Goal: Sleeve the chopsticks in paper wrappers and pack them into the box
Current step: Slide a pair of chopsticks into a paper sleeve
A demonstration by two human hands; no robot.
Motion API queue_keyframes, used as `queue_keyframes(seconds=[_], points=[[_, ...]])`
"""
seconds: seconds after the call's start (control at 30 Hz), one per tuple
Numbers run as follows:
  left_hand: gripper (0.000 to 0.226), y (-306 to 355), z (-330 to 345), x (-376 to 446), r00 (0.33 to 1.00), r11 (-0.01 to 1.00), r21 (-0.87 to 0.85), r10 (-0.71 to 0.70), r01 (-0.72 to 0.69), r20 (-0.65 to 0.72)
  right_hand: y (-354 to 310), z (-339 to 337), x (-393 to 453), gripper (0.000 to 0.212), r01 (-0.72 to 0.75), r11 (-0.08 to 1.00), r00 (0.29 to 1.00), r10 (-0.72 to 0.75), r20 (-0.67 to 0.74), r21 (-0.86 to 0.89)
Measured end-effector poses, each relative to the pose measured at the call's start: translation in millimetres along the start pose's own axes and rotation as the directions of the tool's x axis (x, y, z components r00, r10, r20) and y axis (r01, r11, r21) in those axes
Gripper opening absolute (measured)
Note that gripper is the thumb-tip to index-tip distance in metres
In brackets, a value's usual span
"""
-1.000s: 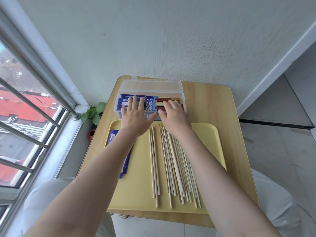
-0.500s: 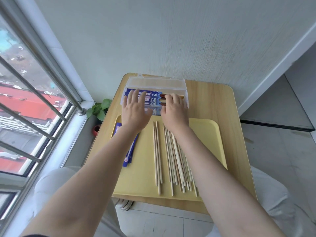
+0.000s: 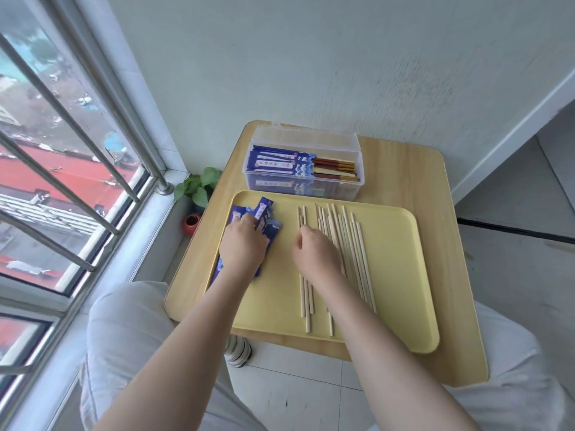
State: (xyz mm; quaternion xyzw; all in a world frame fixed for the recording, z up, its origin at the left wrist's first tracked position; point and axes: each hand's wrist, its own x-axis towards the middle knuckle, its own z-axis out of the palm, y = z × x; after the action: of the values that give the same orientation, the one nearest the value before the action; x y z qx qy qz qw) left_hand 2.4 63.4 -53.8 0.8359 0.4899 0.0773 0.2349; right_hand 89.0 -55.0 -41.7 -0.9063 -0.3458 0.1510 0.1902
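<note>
Now the left hand point(image 3: 242, 248) is pinching blue wrappers point(image 3: 270, 230) at nine o'clock while the curled right hand point(image 3: 314, 255) is reaching bare chopsticks point(image 3: 357, 253), possibly scattering them

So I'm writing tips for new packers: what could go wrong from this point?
1. The tray overhangs the table's near edge, so leaning on that side might tip it and spill the loose chopsticks.
2. The right hand reaches into a crowded fan of sticks and could pick up the wrong number.
3. The left hand pinches at a stack of blue wrappers; two could lift together.
</note>
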Motion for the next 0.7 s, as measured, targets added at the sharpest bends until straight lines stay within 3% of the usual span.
queue_keyframes(seconds=[0.13, 0.2, 0.27, 0.33, 0.43, 0.57, 0.7], points=[[0.018, 3, -11, -6, 0.997, 0.977, -0.207, -0.053, 0.042, -0.049, 7, -7, -5, 0.012, -0.037, 0.979, 0.997, 0.051, -0.063, 0.199], [0.013, 11, -20, -11, 0.996, 0.912, -0.400, -0.087, 0.091, 0.028, 9, -14, -5, 0.015, -0.065, 0.918, 0.995, 0.088, -0.041, 0.391], [0.003, 20, -29, -20, 0.972, 0.737, -0.640, -0.100, 0.217, 0.215, 9, -22, -4, 0.016, -0.110, 0.795, 0.992, 0.130, 0.010, 0.596], [0.004, 26, -36, -33, 0.905, 0.509, -0.783, 0.019, 0.357, 0.426, 11, -31, -4, 0.017, -0.150, 0.633, 0.987, 0.142, 0.077, 0.759], [0.007, 29, -33, -46, 0.824, 0.428, -0.791, 0.160, 0.438, 0.543, 19, -43, -8, 0.019, -0.159, 0.506, 0.987, 0.090, 0.131, 0.848], [0.004, 37, -19, -55, 0.767, 0.450, -0.748, 0.189, 0.488, 0.613, 27, -47, -13, 0.010, -0.125, 0.666, 0.988, 0.020, 0.150, 0.736], [0.035, 43, 3, -59, 0.832, 0.616, -0.666, 0.030, 0.421, 0.554, 40, -38, -16, 0.008, -0.160, 0.854, 0.986, 0.116, 0.119, 0.495]])
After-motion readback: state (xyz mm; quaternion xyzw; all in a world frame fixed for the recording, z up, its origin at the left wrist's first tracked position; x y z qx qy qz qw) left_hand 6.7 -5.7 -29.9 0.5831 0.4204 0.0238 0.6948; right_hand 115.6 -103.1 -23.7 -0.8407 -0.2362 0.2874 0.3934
